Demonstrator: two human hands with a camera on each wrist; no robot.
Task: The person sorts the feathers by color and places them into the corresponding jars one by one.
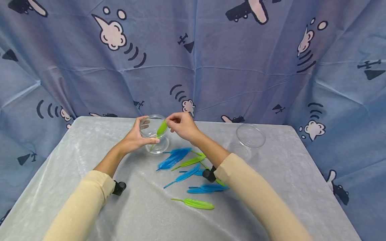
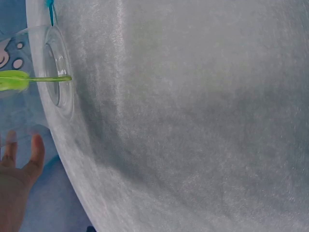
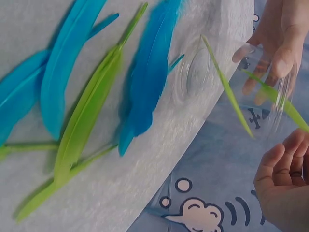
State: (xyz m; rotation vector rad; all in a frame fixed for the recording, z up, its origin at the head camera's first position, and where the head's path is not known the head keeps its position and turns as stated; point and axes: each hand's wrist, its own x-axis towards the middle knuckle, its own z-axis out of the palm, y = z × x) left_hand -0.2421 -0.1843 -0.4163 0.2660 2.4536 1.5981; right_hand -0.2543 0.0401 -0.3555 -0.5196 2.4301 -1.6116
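Head view: grips a clear jar in the left hand, with fingers bent round the far side and thumb along the near side. Pinches a green feather by its upper end between the fingertips of the right hand, holding it tilted in the jar with the quill downward. Shows blue feathers and loose green feathers strewn over the grey cloth, nearer and to the right of the jar. Shows a second clear jar upright further right, well apart, before a printed blue curtain.

Left wrist view: shows the green feather's quill reaching down to the jar's base. Catches part of the left hand at lower left, with fingers up against the glass.

Right wrist view: shows the right fingers curled at the feather's top. Includes another green strip within the jar's outline; cannot tell whether feather or reflection.
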